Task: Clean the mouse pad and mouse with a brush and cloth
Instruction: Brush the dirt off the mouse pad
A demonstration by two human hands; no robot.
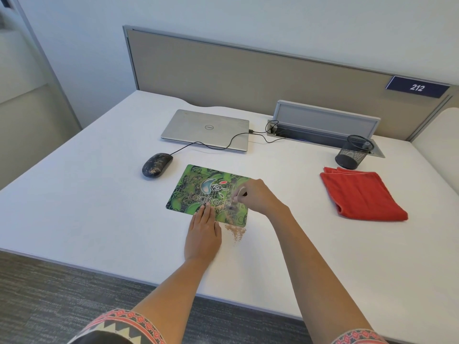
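The left hand (203,229) lay flat, open, pinning the glossy green pad (198,192). Beside it, the right hand (257,196) pinched a thin brush (237,197) over gritty crumbs (235,232). The speckled mouse (157,165) sat beyond-left; the folded red cloth (361,193) far right.

On the white worktop (74,194), the green printed mouse pad (196,192) is placed centrally; the dusty black mouse (157,165) is set to its left, the folded red cloth (362,194) well to its right, the closed silver laptop (206,129) behind.
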